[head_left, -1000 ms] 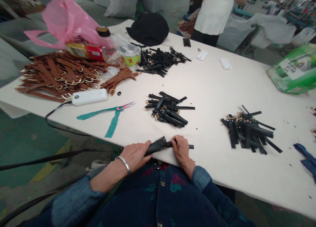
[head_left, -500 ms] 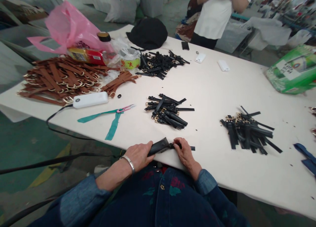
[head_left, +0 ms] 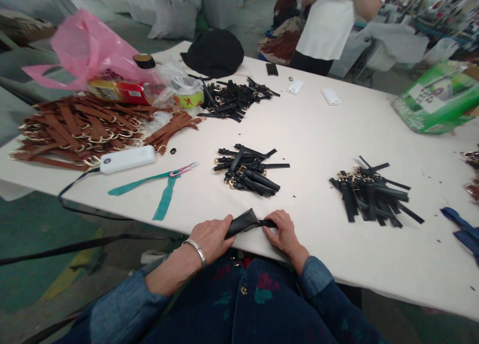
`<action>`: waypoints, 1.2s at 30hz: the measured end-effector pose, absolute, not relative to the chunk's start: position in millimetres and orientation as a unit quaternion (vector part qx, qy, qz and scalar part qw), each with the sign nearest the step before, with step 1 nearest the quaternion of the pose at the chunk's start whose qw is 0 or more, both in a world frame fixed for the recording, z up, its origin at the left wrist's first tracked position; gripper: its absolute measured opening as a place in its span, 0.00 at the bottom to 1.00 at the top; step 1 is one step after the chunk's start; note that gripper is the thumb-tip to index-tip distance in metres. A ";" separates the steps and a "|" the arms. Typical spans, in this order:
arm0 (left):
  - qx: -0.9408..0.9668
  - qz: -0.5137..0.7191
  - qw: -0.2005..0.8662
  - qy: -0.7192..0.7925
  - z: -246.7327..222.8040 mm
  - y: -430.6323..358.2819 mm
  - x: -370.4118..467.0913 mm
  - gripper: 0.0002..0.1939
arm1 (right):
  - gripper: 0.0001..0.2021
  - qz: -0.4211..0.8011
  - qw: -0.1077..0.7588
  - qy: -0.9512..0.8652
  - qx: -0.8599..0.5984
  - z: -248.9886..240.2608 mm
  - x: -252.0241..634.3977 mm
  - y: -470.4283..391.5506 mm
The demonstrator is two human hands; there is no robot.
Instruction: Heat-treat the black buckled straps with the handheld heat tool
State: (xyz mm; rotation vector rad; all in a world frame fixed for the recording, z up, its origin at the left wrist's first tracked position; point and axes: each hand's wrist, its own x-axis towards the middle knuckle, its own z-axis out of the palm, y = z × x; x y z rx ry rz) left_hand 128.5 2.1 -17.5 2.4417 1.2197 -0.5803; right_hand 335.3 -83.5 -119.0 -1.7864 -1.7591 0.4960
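On a white table [head_left: 325,134] in a cluttered workshop, among heaps of black straps [head_left: 247,170] and brown straps [head_left: 75,129], the left hand [head_left: 211,235] grips a black leather piece [head_left: 242,221] at the near edge while the right hand [head_left: 284,231] pinches its narrow strap end, now covered by the fingers where earlier it poked out.

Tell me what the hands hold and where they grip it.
A black strap: left hand grips its wide end, right hand pinches its narrow end.
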 end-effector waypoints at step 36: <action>0.845 -0.232 0.180 0.447 -12.3 -6.6 122.0 0.16 | 0.08 0.182 0.303 -0.643 -0.679 -120.1 337.0 -84.0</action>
